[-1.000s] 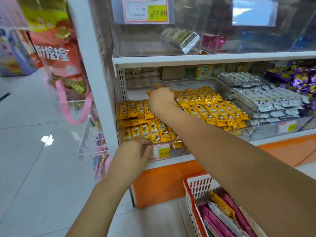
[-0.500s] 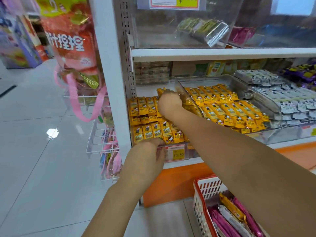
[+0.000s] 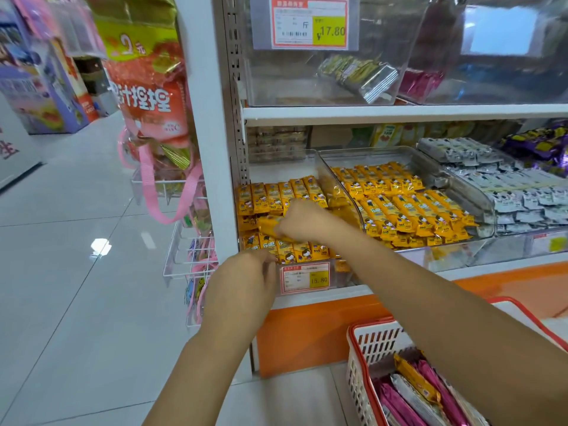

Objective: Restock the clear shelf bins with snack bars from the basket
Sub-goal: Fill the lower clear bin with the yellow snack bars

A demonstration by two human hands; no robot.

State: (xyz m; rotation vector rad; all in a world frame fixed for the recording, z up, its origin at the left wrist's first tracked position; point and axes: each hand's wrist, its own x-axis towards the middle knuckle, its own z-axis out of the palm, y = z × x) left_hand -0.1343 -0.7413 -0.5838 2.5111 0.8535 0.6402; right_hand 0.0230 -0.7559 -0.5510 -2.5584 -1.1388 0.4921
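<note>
- The right hand (image 3: 302,222) is inside the far-left clear bin (image 3: 312,153) on the lower shelf. Its fingertips are pinched on a yellow snack bar (image 3: 268,226) in the middle rows.
- It looks like the bar is being tucked flat among the others, so the rows face forward and stay tidy.
- The left hand (image 3: 242,281) is at the bin's front edge, just beside the price tag (image 3: 305,277). It is probably there to steady the front row. Its back faces us, so I cannot tell whether the fingers grip or only press.
- The red-rimmed basket (image 3: 359,333) sits on the floor below the right arm, within easy reach. Pink, yellow and pale bars wait in it.
- The neighbouring bin (image 3: 368,152) already looks well filled.
</note>
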